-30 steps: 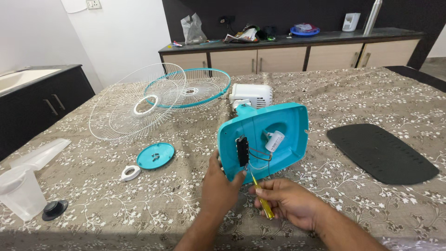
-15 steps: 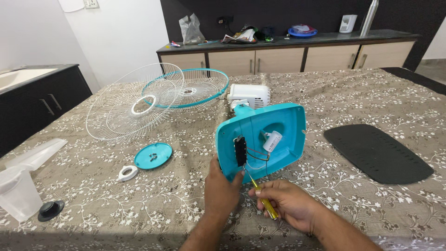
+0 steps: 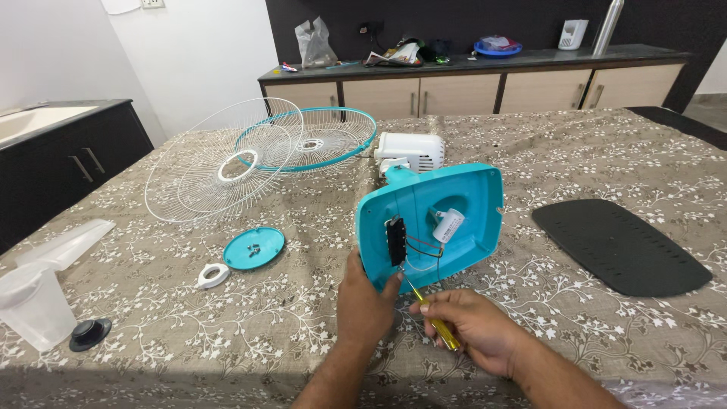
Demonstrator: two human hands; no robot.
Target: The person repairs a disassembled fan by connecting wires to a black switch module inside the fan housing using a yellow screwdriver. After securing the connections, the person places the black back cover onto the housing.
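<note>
1. Teal plastic fan base (image 3: 447, 220) stands tipped up on its near edge at the middle of the worktop (image 3: 606, 151), hollow underside facing near. Its long axis runs left to right and rises toward the right.
2. Left hand (image 3: 365, 295) is closed on the base's lower left corner, thumb on the rim. Fingers behind the shell are hidden.
3. Right hand (image 3: 473, 326) is curled shut around a screwdriver (image 3: 432, 318) with a yellow handle. The shaft points up and left; its tip sits at the base's lower rim, just below a black switch block (image 3: 395, 241).
4. Inside the base: a white cylindrical capacitor (image 3: 448, 225) and thin wires leading from the switch block. Wire ends are too small to trace.
5. White motor housing (image 3: 413, 150) is partly hidden behind the base.
6. Far left: two round wire guards (image 3: 257, 155), overlapping, one with a teal rim.
7. Near left: teal round cap (image 3: 254, 248), small white ring piece (image 3: 213, 276), black knob (image 3: 91, 333), and a translucent plastic blade (image 3: 38, 295) cut off by the frame edge.
8. Right: flat black plate (image 3: 617, 246) with rounded corners.
9. Worktop cover is grey-brown cloth with white floral print.
</note>
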